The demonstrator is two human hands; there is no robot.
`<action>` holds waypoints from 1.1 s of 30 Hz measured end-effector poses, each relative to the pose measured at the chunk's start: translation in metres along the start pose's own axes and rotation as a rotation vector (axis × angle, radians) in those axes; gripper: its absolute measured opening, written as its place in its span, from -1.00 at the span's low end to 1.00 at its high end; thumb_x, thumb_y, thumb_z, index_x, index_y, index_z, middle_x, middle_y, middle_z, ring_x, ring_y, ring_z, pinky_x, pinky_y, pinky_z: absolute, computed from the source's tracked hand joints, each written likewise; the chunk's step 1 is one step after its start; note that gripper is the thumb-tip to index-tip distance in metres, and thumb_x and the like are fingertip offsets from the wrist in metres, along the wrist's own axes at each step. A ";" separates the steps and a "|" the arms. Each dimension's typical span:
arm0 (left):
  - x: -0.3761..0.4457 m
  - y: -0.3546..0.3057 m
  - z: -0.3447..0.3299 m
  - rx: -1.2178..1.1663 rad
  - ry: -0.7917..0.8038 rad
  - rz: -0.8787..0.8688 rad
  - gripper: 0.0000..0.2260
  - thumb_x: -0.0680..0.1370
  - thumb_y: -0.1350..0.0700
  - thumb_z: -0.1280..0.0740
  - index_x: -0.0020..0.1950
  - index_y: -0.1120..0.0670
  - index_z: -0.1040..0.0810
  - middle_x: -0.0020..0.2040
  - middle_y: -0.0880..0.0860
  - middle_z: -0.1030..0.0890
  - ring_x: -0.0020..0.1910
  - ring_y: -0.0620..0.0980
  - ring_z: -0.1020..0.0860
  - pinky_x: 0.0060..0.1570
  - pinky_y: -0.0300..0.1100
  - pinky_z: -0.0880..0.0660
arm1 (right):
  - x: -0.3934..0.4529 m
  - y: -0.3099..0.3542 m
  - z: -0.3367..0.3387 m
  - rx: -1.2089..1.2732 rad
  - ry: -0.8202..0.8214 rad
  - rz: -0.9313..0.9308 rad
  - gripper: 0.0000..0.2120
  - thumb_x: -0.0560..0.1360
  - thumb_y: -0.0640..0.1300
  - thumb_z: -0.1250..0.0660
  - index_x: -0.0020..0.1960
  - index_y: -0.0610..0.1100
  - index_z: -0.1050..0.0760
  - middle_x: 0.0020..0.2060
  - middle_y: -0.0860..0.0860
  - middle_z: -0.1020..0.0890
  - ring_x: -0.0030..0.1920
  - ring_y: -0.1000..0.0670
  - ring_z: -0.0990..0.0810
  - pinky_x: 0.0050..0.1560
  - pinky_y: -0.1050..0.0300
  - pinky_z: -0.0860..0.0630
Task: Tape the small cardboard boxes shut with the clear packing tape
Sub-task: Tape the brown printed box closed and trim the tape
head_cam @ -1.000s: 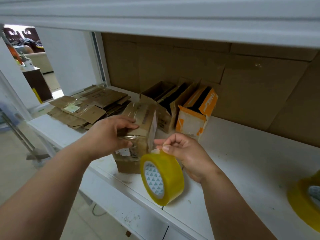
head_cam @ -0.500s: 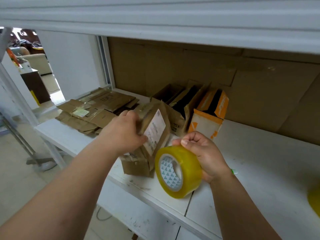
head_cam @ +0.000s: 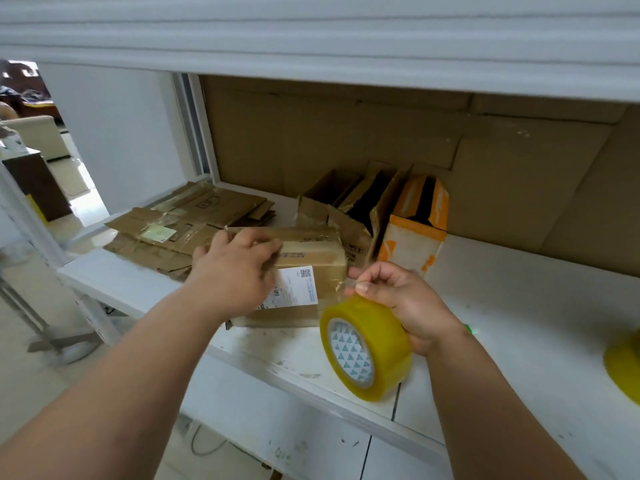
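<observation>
A small brown cardboard box with a white shipping label lies on its long side near the front edge of the white shelf. My left hand lies over its left part, fingers spread on the top and front. My right hand grips a roll of clear yellowish packing tape just right of the box. A short strip of tape runs from the roll to the box's right end.
Flattened cardboard is stacked at the left of the shelf. Several open small boxes, one orange and white, stand behind the box. A second tape roll sits at the right edge. Cardboard sheets line the back wall.
My left hand has turned the box from a tilted stance onto its long side, label facing me. The tape roll has stayed close to the box's right end.
</observation>
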State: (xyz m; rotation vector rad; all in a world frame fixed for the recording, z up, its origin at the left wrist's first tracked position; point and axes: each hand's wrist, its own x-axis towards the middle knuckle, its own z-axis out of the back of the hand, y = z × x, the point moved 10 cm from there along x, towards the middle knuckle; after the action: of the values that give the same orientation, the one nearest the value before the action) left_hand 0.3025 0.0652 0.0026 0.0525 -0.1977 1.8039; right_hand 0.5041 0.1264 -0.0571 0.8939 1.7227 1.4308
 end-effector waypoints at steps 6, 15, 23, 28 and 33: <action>0.003 0.000 -0.002 -0.042 -0.054 -0.100 -0.45 0.53 0.19 -0.28 0.47 -0.22 -0.35 0.49 -0.22 -0.33 0.45 0.03 -0.26 0.44 0.11 -0.25 | -0.016 -0.003 -0.006 -0.029 0.023 0.018 -0.85 0.49 -0.43 -0.34 -0.18 -0.23 -0.53 0.08 -0.16 -0.69 0.13 -0.13 -0.66 0.29 -0.16 -0.50; 0.000 -0.032 -0.019 -0.091 0.144 -0.060 -0.11 0.28 -0.64 0.05 0.52 -0.25 -0.12 0.52 0.05 -0.24 0.52 0.15 -0.21 0.47 0.36 0.08 | -0.039 0.015 0.002 0.142 0.027 0.062 -0.89 0.34 -0.30 -0.39 -0.16 -0.25 -0.50 0.06 -0.22 -0.69 0.05 -0.12 -0.69 0.03 -0.01 -0.64; -0.004 -0.051 -0.017 -0.175 0.286 -0.234 -0.10 0.24 -0.32 -0.27 0.58 -0.16 -0.16 0.61 -0.09 -0.07 0.58 -0.07 0.02 0.54 0.08 -0.04 | -0.044 0.020 0.017 0.107 -0.055 0.091 -0.93 0.37 -0.34 -0.38 -0.18 -0.25 -0.50 0.06 -0.15 -0.70 0.00 -0.06 -0.70 0.01 0.05 -0.65; -0.004 -0.054 -0.012 -0.312 0.225 -0.241 -0.42 0.53 0.03 -0.33 0.55 -0.08 -0.29 0.54 -0.11 -0.20 0.50 -0.04 -0.10 0.45 -0.22 -0.04 | -0.045 0.018 0.014 0.074 -0.058 0.079 -0.88 0.46 -0.42 -0.34 -0.18 -0.24 -0.52 -0.09 -0.14 -0.71 -0.06 -0.06 -0.69 0.02 -0.02 -0.61; -0.013 -0.060 -0.016 -0.394 0.204 -0.279 -0.40 0.55 0.27 -0.28 0.57 -0.03 -0.26 0.59 -0.12 -0.14 0.57 -0.12 -0.06 0.41 -0.37 0.06 | -0.042 0.021 0.007 -0.012 -0.058 0.075 -0.86 0.49 -0.39 -0.36 -0.18 -0.20 -0.54 -0.14 -0.22 -0.68 0.02 -0.15 -0.67 0.09 -0.14 -0.57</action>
State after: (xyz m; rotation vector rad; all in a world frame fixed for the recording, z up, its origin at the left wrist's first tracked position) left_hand 0.3653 0.0690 -0.0087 -0.3654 -0.3770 1.4544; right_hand 0.5334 0.0967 -0.0336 0.9937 1.6513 1.4482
